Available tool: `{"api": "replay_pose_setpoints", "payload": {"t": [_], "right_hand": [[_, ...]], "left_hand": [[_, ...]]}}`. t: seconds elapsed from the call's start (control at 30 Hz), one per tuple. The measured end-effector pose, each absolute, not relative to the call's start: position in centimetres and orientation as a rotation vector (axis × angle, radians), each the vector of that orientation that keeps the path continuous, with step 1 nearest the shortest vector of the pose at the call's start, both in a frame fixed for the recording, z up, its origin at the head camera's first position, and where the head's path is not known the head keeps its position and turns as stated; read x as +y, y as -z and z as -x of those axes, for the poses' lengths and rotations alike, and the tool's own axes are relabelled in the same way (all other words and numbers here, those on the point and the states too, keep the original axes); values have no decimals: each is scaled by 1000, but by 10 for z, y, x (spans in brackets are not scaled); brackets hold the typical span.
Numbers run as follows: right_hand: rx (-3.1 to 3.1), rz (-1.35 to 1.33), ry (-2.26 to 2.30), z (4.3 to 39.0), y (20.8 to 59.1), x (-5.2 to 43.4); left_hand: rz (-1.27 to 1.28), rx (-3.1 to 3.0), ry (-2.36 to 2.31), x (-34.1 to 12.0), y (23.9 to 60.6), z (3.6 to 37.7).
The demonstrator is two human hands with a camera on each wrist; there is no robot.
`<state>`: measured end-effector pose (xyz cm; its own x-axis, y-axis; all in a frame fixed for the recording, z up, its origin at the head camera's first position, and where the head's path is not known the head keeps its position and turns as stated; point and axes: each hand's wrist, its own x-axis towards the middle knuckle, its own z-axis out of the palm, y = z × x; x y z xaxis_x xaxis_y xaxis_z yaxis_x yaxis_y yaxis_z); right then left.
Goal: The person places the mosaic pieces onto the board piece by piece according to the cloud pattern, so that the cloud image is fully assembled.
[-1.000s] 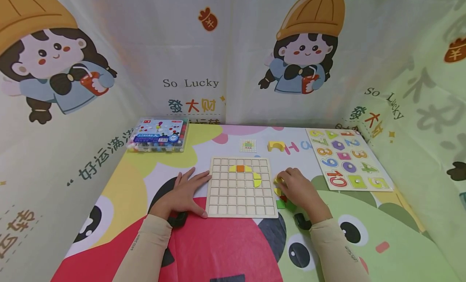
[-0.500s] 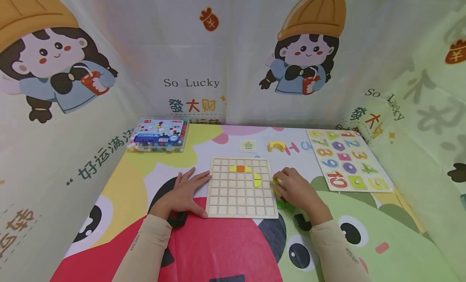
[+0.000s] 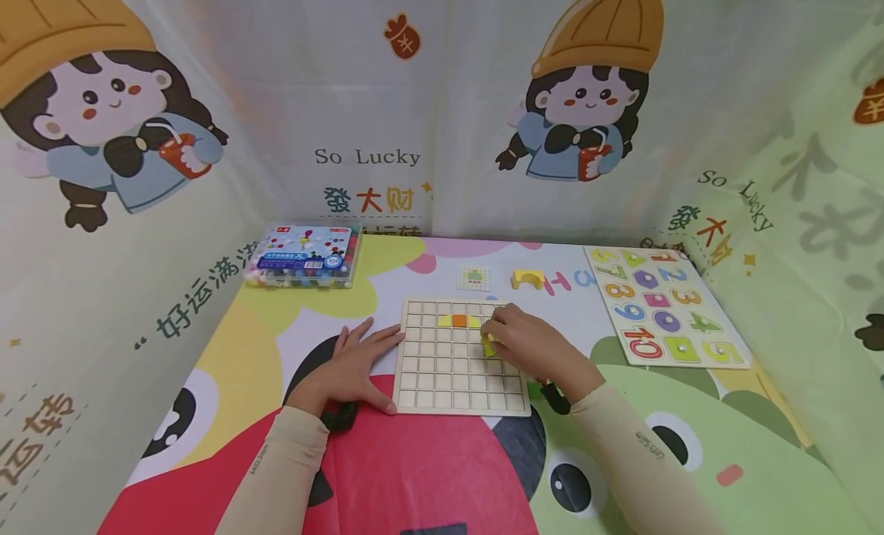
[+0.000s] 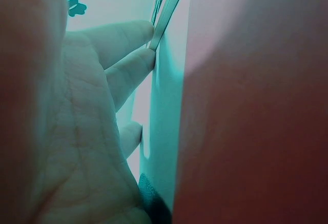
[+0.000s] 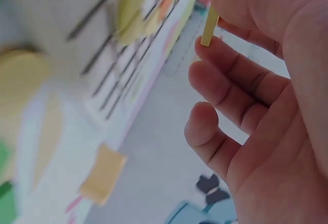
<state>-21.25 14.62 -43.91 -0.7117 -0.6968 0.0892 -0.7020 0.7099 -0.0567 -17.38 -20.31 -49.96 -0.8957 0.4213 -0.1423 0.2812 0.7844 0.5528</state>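
The left hand [image 3: 348,366] lay flat on the bench [image 3: 442,473], fingers straight, bracing the near-left edge of the grid board [image 3: 461,356] — a steady anchor. Farther in, the right hand [image 3: 528,343] hovered over the board's right columns, pinching a thin yellow piece [image 5: 208,26] between thumb and fingertips. The grip looked slight — the piece could twist or slip out. It might also bump the yellow tile [image 3: 489,348] lying just beneath and knock it askew.
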Motion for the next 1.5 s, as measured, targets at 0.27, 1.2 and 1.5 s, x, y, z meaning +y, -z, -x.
{"api": "replay_pose_setpoints", "payload": {"t": [0.27,1.2,1.5], "right_hand": [[-2699,-1402,-23,230,425,107],[-2836,-1479,203,252,445,41],[-2868,-1464,143,253,450,38]], "left_hand": [[-573,2736,-771,-205,498,175],[-582,2735,-753,-202,499,173],[-576,2734,-760,-204,498,172]]}}
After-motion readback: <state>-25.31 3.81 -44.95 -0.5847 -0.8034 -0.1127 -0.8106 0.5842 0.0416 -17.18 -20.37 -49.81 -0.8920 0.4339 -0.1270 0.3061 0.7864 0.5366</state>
